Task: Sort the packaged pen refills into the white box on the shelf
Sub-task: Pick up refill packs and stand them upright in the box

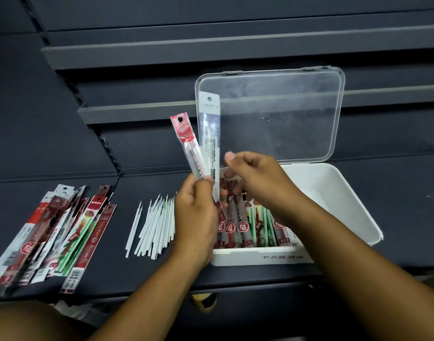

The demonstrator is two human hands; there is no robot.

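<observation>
- The left hand grips two packaged refills by their lower ends and holds them upright above the box's left edge: a red pack and a taller grey-white pack, fanned apart at the top.
- The right hand is curled over the box's back-left corner, fingertips down among the pack tops. Whether it pinches anything cannot be told.
- The white box sits on the dark shelf, front wall close to the shelf's front edge. Its clear lid stands open behind.
- A row of boxed packs fills the left half, and the right half shows bare floor.
- Loose white refills lie just left of the box.
- A spread pile of packs lies further left, reaching the front edge.
</observation>
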